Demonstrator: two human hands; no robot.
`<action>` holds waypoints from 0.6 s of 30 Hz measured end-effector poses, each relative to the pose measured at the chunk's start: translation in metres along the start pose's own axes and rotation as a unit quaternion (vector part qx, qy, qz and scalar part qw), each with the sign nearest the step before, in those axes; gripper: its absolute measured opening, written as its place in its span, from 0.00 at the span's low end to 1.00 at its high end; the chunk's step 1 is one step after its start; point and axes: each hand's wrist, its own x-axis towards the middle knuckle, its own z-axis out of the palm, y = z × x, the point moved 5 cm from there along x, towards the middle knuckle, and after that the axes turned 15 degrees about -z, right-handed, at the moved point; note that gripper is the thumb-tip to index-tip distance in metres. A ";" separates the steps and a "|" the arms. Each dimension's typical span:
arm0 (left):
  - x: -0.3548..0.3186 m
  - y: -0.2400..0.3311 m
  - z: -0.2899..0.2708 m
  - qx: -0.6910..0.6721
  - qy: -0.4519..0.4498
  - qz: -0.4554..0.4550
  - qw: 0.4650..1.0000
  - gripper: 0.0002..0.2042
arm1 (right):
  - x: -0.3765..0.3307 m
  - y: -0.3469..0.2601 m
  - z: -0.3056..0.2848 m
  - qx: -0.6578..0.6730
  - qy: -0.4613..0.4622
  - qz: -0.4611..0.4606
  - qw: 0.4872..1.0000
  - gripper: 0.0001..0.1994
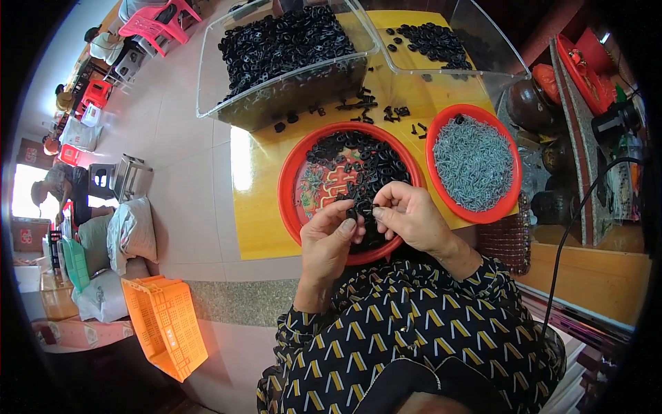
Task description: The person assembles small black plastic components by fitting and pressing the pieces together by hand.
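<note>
My left hand (329,238) and my right hand (408,214) meet over the near edge of a red round tray (288,181) that holds a heap of small black plastic parts (369,165). Both hands pinch one small black part (360,210) between the fingertips. To the right stands a second red round dish (514,185) full of small grey metal pieces (474,160). Both dishes rest on a yellow tabletop (255,207).
Two clear plastic bins stand at the far side: one (276,103) full of black parts, one (483,62) with a few. Loose black parts (372,110) lie between them. An orange crate (165,331) and white sacks (131,234) sit on the floor left. People sit far left.
</note>
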 end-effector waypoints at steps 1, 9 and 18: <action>0.000 0.000 0.000 -0.007 -0.002 -0.006 1.000 0.15 | 0.000 -0.001 0.001 -0.004 -0.007 0.003 1.000 0.04; 0.001 -0.002 -0.003 0.023 -0.002 0.004 1.000 0.15 | 0.001 -0.004 0.007 -0.002 -0.007 0.007 1.000 0.04; -0.002 -0.002 -0.003 0.074 0.014 0.027 0.997 0.15 | 0.000 -0.003 0.008 -0.033 -0.022 -0.008 0.999 0.04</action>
